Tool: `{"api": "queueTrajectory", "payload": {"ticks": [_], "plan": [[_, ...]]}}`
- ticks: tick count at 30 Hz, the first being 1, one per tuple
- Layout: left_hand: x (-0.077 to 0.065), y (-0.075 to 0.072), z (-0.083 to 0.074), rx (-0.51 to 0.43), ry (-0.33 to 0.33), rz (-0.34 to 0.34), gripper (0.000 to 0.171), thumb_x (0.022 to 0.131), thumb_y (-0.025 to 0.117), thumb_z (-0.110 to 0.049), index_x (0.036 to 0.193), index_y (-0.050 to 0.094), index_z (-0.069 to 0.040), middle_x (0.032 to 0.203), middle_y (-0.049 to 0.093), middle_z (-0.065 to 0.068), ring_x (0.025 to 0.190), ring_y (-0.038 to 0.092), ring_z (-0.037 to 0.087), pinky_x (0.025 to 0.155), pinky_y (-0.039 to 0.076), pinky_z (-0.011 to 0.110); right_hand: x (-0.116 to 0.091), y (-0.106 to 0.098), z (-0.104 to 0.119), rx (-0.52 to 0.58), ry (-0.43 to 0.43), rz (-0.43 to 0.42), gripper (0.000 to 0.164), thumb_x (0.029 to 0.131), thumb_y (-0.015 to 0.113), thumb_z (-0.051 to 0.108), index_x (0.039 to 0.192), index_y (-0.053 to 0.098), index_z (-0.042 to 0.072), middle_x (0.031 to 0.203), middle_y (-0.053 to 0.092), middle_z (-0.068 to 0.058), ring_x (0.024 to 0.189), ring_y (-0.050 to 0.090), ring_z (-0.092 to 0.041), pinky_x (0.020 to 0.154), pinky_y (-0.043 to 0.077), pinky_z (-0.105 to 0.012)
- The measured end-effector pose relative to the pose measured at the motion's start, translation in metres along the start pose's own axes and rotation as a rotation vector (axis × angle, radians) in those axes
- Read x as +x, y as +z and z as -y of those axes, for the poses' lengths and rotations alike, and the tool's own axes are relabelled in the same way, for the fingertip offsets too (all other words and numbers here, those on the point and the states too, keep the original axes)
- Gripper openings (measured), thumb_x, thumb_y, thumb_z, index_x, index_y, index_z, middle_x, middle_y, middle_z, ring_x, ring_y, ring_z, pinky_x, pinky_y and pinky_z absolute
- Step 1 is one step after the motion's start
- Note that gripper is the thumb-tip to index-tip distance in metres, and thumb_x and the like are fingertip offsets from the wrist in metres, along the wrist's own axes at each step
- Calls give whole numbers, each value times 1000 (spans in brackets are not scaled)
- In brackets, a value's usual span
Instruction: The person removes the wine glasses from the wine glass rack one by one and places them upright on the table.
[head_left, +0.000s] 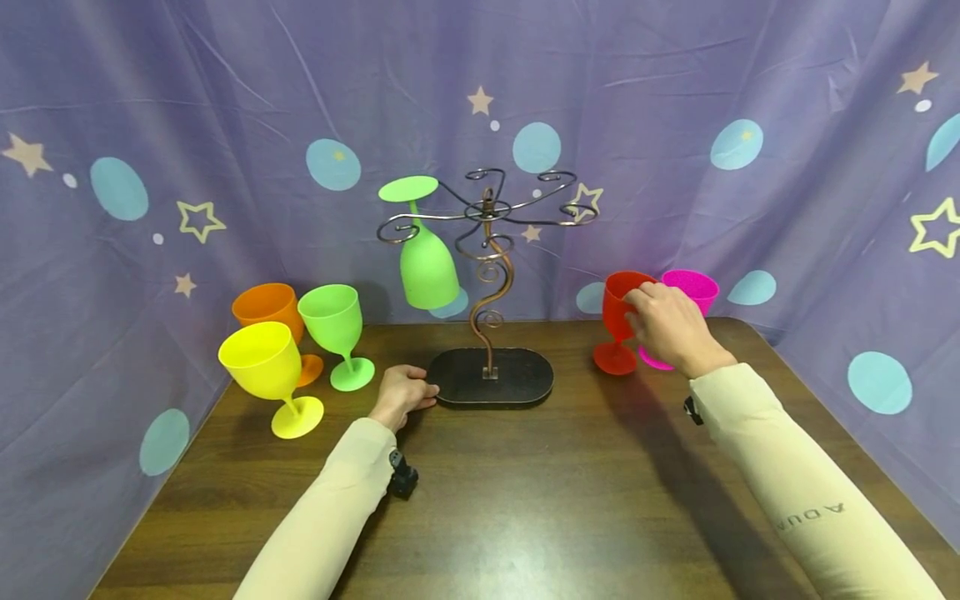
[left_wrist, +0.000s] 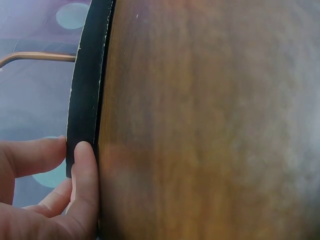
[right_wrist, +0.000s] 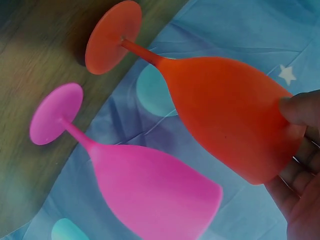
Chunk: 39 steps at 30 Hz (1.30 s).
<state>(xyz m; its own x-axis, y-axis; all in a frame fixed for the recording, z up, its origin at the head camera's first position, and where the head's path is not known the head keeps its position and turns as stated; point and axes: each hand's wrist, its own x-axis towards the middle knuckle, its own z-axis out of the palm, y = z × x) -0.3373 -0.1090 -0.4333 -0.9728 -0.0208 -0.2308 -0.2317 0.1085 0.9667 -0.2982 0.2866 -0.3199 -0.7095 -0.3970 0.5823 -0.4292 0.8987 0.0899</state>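
My left hand (head_left: pixel 402 395) pinches the left end of the stand's black oval base (head_left: pixel 517 375); in the left wrist view, thumb and fingers lie on either side of the base's edge (left_wrist: pixel 87 95). Near the back right, my right hand (head_left: pixel 670 325) holds a red goblet (head_left: pixel 616 317) by its bowl close to the rim. The right wrist view shows the thumb on the outside of the red goblet's bowl (right_wrist: pixel 225 110). Beside it stands a magenta goblet (head_left: pixel 693 286), partly hidden behind the hand. One green goblet (head_left: pixel 429 271) hangs upside down by its foot from the stand's left arm.
The stand has a twisted copper stem (head_left: pixel 495 296) and several curled wire arms (head_left: pixel 551 222). At the left stand an orange goblet (head_left: pixel 258 298), a yellow goblet (head_left: pixel 262 367) and another green goblet (head_left: pixel 333 321). A purple starred curtain (head_left: pixel 615 100) hangs behind the wooden table (head_left: pixel 525 492).
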Motion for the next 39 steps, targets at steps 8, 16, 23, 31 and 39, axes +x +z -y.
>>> {"api": "queueTrajectory", "payload": {"ticks": [8,16,23,31,39], "plan": [[-2,-1,-1,15,-13,-2,43,79,64,16,119,50,13,97,56,24,62,67,17,65,57,29,5,12,-8,31,63,-1,14,76,65,-3,90,65,0,76,58,-10,65,54,-32,57,43,-44],[-2,-2,-2,38,-16,2,43,81,64,13,120,49,12,103,57,27,67,69,20,66,57,30,11,19,-12,43,95,0,12,76,64,-2,88,65,-1,74,58,-11,66,54,-33,61,43,-46],[-1,-2,-4,35,-12,8,43,80,64,13,121,48,13,104,57,28,65,67,19,68,57,32,13,18,-13,42,108,23,15,76,61,-2,90,65,-1,75,57,-11,68,55,-35,62,44,-47],[0,-1,-2,26,-8,5,42,80,63,14,119,48,14,99,56,26,64,67,18,69,57,33,12,18,-12,45,120,34,15,76,60,-1,90,65,0,74,56,-10,67,54,-33,61,43,-46],[-2,-1,-2,30,0,7,41,80,64,15,118,48,14,102,54,28,69,69,23,69,57,32,12,19,-12,51,135,47,12,77,60,-2,88,64,1,74,55,-9,68,54,-32,61,43,-44]]}}
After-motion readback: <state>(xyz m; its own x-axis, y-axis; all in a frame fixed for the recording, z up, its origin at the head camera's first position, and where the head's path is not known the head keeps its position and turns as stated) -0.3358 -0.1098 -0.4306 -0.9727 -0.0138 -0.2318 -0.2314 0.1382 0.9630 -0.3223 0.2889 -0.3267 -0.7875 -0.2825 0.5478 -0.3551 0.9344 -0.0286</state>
